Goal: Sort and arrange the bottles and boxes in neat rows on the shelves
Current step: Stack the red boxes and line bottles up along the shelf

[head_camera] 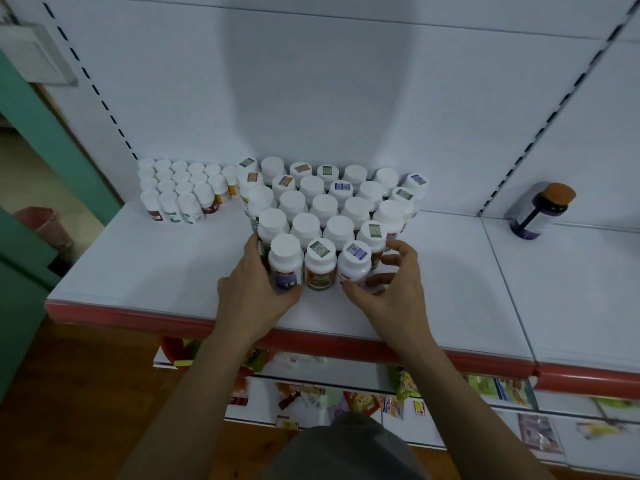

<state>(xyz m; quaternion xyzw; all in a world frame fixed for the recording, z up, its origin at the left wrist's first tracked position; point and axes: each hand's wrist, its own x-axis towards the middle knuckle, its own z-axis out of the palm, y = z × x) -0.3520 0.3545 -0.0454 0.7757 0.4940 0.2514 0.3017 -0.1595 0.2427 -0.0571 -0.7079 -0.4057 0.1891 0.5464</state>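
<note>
Several large white-capped bottles stand packed in rows on the white shelf [145, 271]. Three form the front row: a blue-labelled bottle [285, 261], an orange-labelled bottle [320, 265] and a white bottle [354, 266]. My left hand [256, 289] grips the blue-labelled bottle from its left side, thumb across its front. My right hand [388, 285] curls around the white bottle at the row's right end, with thumb at its front and fingers behind it. A block of smaller white-capped bottles [180, 190] stands at the back left.
A lone dark bottle with a brown cap [540, 213] stands on the neighbouring shelf section to the right. The shelf has a red front edge [138, 318]. Lower shelves hold assorted packets [346, 400]. A pink bin [45, 223] sits on the floor at the left.
</note>
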